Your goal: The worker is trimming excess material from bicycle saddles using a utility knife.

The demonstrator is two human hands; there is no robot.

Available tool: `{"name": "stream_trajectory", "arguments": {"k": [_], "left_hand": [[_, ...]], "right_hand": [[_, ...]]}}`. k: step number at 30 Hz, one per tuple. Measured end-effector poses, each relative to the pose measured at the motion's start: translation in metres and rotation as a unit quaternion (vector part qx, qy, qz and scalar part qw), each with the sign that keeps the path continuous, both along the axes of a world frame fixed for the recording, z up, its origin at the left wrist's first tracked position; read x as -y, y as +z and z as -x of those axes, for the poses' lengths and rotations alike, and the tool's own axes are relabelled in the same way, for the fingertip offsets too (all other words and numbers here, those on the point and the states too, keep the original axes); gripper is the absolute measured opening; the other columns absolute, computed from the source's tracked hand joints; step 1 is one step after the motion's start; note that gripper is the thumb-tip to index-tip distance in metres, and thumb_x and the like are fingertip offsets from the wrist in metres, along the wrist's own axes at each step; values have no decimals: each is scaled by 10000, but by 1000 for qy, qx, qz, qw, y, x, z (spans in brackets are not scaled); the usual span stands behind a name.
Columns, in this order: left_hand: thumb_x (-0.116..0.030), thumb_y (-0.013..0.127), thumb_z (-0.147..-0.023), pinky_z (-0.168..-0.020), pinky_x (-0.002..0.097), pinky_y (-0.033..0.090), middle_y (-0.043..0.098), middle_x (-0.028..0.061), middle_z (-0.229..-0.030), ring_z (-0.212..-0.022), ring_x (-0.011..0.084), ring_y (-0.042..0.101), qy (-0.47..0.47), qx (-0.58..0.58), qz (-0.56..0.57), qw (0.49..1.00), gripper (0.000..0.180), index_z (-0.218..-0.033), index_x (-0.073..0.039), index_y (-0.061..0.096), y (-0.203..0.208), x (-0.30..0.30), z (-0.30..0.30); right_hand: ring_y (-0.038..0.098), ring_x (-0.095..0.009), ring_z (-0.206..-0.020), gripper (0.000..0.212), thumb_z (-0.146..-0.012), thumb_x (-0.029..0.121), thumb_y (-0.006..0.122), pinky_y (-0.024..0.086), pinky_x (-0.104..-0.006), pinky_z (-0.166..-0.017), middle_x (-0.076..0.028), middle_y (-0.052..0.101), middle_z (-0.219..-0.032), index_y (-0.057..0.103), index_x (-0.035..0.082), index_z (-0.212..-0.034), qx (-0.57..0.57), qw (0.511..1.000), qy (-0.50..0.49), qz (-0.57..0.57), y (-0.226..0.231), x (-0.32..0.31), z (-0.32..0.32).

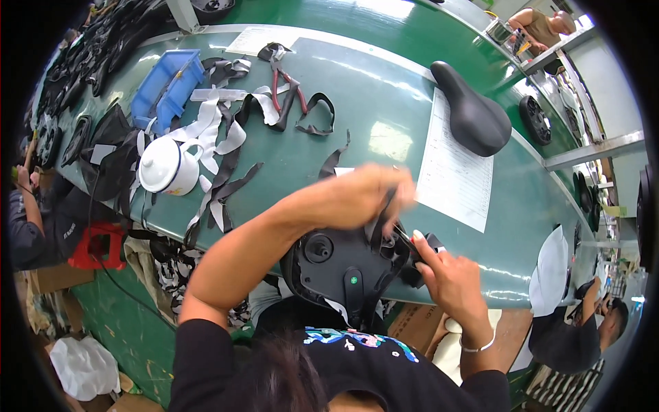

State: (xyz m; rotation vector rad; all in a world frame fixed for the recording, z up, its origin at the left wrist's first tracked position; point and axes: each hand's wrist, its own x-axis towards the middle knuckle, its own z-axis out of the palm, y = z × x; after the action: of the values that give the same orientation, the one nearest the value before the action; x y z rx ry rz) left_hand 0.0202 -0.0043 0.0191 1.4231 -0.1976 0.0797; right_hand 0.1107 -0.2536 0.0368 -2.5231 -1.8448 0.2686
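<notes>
Held at the near edge of the green bench [357,137], the black helmet shell [340,264] sits under the blurred left hand [364,199], which grips its black strap [379,226], while the right hand [446,275] pinches the buckle end [419,248]; a hasty tug could slip the strap free or pinch a finger.

1 head-worn fisheye view, steeply downward, close over the green workbench [384,147], edges bending

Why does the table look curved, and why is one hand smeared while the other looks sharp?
In the head view, the fisheye lens bends the green table toward the rim and blackens the corners; overhead light leaves pale glare patches on it. The left hand is motion-blurred above the black helmet, while the right hand is crisp.
</notes>
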Motion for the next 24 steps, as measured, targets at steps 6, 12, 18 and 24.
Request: {"name": "stream_trajectory", "arguments": {"k": [6, 12, 18, 24], "left_hand": [[-337, 515, -968, -451, 242, 408, 514, 11, -662, -535, 96, 480, 471, 177, 290, 814, 279, -877, -75, 544, 45, -7, -12], [-123, 579, -873, -705, 287, 501, 529, 69, -814, -757, 165, 563, 751, 258, -86, 602, 138, -920, -14, 508, 24, -34, 26], [-471, 659, -821, -669, 387, 454, 638, 182, -818, -735, 289, 614, 89, -273, -402, 869, 469, -960, -25, 620, -49, -14, 43], [-434, 525, -933, -608, 317, 421, 535, 54, -700, -665, 162, 497, 481, -140, -22, 865, 461, -814, 8, 574, -53, -81, -6]], "right_hand": [[592, -263, -518, 539, -873, 153, 599, 450, -359, -486, -120, 598, -655, 404, 103, -1373, -186, 959, -195, -85, -26, 48, 56], [575, -108, -516, 481, -901, 129, 573, 471, -264, -490, -68, 635, -730, 409, 70, -1349, -528, 739, -382, -168, -29, 47, 91], [517, -85, -809, 241, -912, 112, 575, 426, -228, -757, -28, 570, -975, 529, 20, -1130, -380, 734, -428, -365, -60, 44, 31], [492, -144, -1072, 401, -944, 139, 547, 383, -281, -955, -83, 520, -1219, 423, 8, -1302, -446, 661, -435, -418, -77, 55, 19]]}}
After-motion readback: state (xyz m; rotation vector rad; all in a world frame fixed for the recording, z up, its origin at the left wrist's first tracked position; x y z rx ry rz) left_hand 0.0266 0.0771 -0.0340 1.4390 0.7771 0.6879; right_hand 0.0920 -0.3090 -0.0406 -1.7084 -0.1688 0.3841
